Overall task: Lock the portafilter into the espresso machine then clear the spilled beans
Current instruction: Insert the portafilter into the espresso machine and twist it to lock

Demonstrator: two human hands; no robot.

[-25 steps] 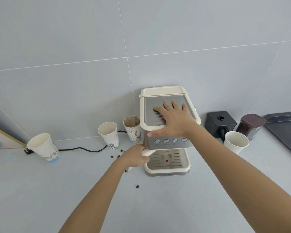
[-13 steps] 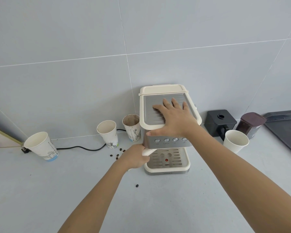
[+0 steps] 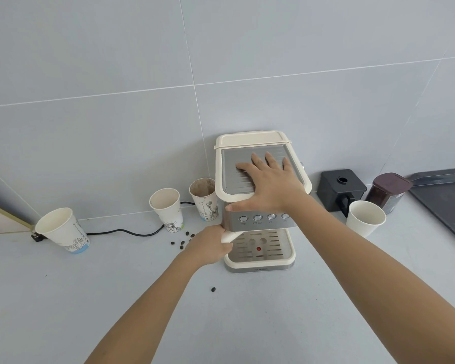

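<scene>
A cream and steel espresso machine (image 3: pixel 247 141) stands against the tiled wall. My right hand (image 3: pixel 269 183) lies flat on its grey top, fingers spread, holding nothing. My left hand (image 3: pixel 210 245) is closed around the cream portafilter handle (image 3: pixel 229 235), which sticks out to the left under the button panel; the portafilter head is hidden beneath the machine. Several dark coffee beans (image 3: pixel 182 243) lie on the counter left of the machine, and a single bean (image 3: pixel 213 289) lies nearer me.
Three paper cups (image 3: pixel 63 229) (image 3: pixel 167 210) (image 3: pixel 202 197) stand left of the machine with a black cable (image 3: pixel 126 232) behind them. Right of it are a black box (image 3: pixel 339 189), a white cup (image 3: pixel 365 219), a dark jar (image 3: pixel 388 191) and a dark tray (image 3: pixel 447 195).
Both hands keep their places on the machine and the handle. The view has shifted slightly; no clear movement of the handle shows.
</scene>
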